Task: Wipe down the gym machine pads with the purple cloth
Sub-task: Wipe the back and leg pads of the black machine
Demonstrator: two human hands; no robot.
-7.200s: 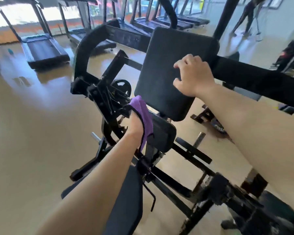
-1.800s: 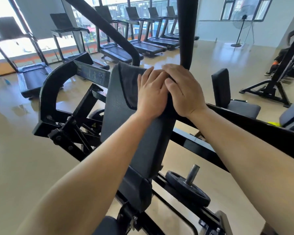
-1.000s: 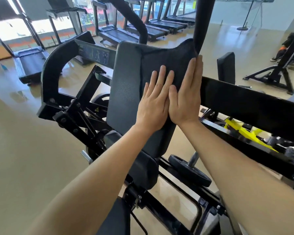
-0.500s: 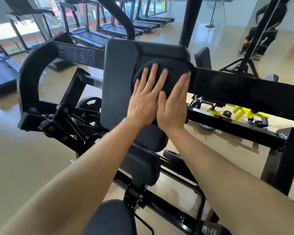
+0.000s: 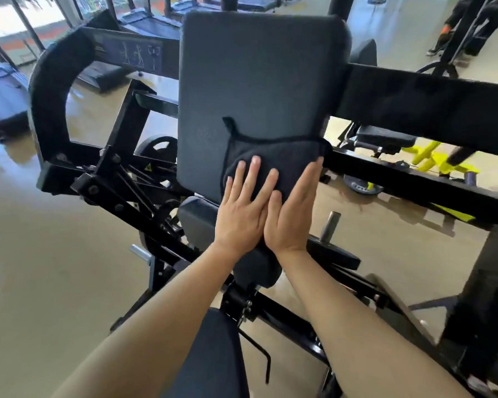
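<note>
Both forearms are bare, with no sleeves, watch or bracelet visible. The left hand [image 5: 243,214] and right hand [image 5: 292,214] wear no gloves or rings.

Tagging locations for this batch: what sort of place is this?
A commercial gym, most likely: a row of treadmills by the windows, a plate-loaded machine with an upright back pad, and a weight plate on the floor.

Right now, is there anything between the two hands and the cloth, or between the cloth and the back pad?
Nothing visible. The left hand and right hand lie flat, side by side, directly on the cloth, which looks dark here. The cloth lies against the lower part of the back pad.
</note>
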